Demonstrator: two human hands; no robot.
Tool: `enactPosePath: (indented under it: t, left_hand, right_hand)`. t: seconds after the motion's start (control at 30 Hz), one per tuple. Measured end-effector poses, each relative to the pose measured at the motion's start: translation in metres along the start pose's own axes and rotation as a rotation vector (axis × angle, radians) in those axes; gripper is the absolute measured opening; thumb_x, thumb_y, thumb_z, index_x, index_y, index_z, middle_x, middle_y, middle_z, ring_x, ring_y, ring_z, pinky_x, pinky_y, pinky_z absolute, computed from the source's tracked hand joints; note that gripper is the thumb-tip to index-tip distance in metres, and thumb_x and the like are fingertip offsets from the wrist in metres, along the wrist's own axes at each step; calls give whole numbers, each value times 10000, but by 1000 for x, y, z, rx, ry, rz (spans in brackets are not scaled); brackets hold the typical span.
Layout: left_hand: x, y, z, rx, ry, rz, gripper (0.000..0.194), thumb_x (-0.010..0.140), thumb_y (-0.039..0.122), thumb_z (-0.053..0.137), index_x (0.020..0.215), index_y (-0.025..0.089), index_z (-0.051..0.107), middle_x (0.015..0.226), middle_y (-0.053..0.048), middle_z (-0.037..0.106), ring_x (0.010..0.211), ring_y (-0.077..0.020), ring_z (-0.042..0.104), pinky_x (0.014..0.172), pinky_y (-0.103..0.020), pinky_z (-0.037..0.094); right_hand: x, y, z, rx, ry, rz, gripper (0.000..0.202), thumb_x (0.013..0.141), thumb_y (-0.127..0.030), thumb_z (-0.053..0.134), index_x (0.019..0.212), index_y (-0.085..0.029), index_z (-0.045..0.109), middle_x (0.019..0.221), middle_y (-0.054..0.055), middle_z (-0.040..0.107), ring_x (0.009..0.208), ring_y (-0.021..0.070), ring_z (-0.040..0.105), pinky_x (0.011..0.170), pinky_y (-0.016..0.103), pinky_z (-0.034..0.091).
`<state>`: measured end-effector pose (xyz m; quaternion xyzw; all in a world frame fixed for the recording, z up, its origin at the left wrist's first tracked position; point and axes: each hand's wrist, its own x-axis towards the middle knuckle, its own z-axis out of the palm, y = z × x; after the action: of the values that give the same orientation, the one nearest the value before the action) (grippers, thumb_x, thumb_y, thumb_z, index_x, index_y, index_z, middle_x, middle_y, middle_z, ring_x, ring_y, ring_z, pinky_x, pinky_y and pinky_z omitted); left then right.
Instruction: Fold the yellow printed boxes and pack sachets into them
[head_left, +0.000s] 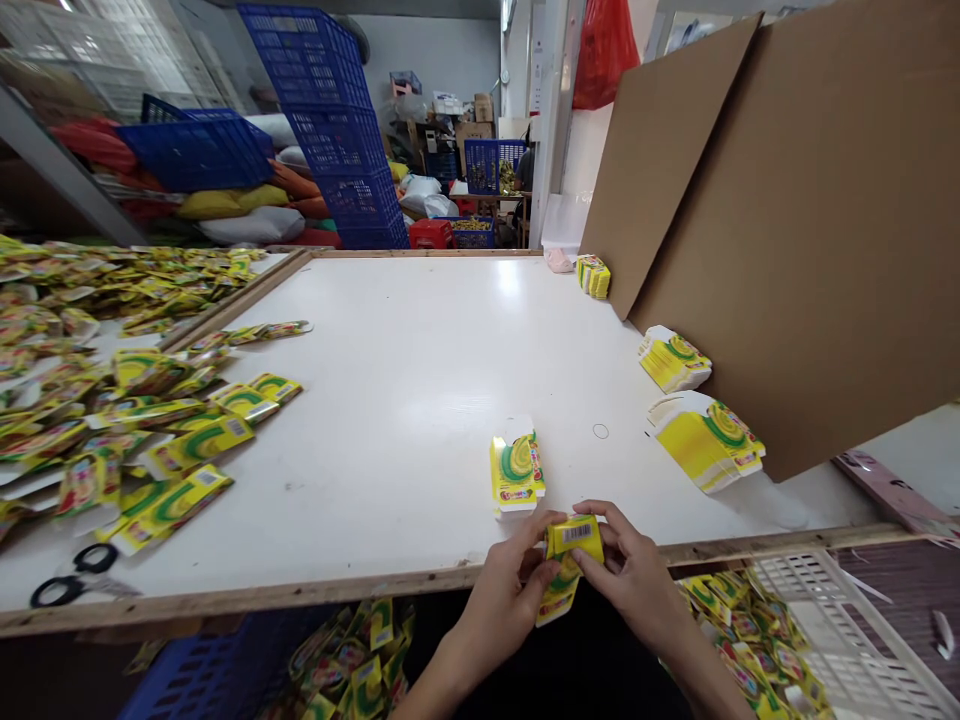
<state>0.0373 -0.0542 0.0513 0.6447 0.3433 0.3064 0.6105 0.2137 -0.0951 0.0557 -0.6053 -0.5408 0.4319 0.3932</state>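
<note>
Both my hands hold one small yellow and green printed carton (576, 540) just over the table's front edge, its barcode panel facing up. My left hand (517, 575) grips its left side, with the thumb on the lower front. On the right side, my right hand (626, 555) presses with its thumb near the barcode. The carton's lower part hangs down between the hands. Close beyond them, a stack of flat cartons (516, 470) lies on the white table (390, 400), a white flap sticking up at its far end.
Many loose cartons (150, 400) cover the left side. Black-handled scissors (79, 578) lie at the front left. Carton stacks (709, 440) stand against a cardboard sheet (810, 220) on the right. Below the edge are a white crate (847, 630) and a blue crate (202, 670), with cartons beside them.
</note>
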Motion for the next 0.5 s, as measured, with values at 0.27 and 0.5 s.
enactPosePath:
  t: [0.27, 0.5]
  left_hand:
    - [1, 6, 0, -225, -16, -23, 389, 857, 173, 580, 1237, 244, 535, 1257, -93, 596, 894, -188, 666, 823, -323, 523]
    - [4, 6, 1, -216, 26, -34, 401, 834, 180, 621, 1224, 249, 561, 1197, -76, 632, 794, -150, 664, 746, -276, 521]
  right_hand:
    - [4, 3, 4, -86, 20, 33, 432, 851, -364, 577, 1229, -203, 446, 515, -108, 471, 483, 133, 410, 524, 220, 310]
    - [3, 6, 8, -138, 77, -28, 401, 888, -340, 508, 1256, -201, 429, 492, -133, 328, 452, 125, 361, 511, 214, 307]
